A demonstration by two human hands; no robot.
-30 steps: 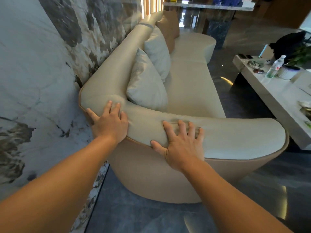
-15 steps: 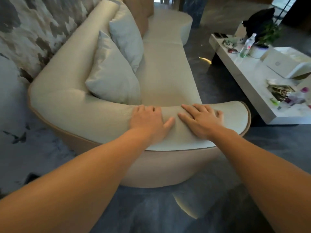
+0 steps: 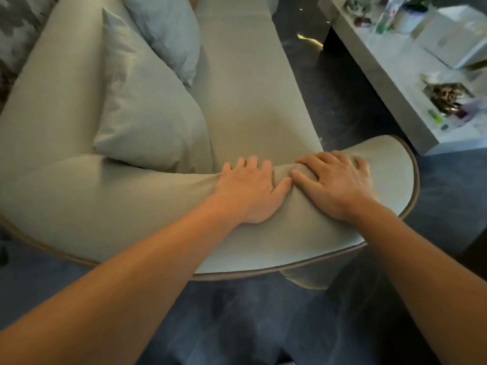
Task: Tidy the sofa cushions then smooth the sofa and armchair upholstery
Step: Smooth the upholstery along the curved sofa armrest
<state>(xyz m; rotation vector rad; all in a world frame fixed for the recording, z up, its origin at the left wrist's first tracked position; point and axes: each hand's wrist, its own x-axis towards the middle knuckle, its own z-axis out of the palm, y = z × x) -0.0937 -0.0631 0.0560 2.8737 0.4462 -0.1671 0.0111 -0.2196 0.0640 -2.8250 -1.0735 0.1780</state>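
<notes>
Both hands lie palm-down on the curved, padded arm of the sofa (image 3: 110, 204), near its rounded front end. The left hand (image 3: 249, 192) is flat, its grip loose and holding nothing: fingers extended side by side over the inner edge of the arm, thumb angled out to the right. The right hand (image 3: 334, 181) sits just beside it, fingers slightly spread and bent, pressing into the fabric; it also grasps nothing. The two thumbs nearly meet (whether they actually touch cannot be told), and a small ridge of upholstery is bunched up between the hands.

Two pale cushions stand on the seat against the backrest. The near cushion (image 3: 147, 109) rests in the corner where arm and back join, its lower corner touching the arm. The far cushion (image 3: 168, 32) leans behind it, overlapping its upper edge.

A brown piping runs along the outer rim of the arm. To the right, well apart from the sofa across dark floor (image 3: 340, 83), stands a low white table (image 3: 395, 75) carrying a plastic bottle (image 3: 385, 18), a white box (image 3: 453, 38) and small clutter, blurred.
</notes>
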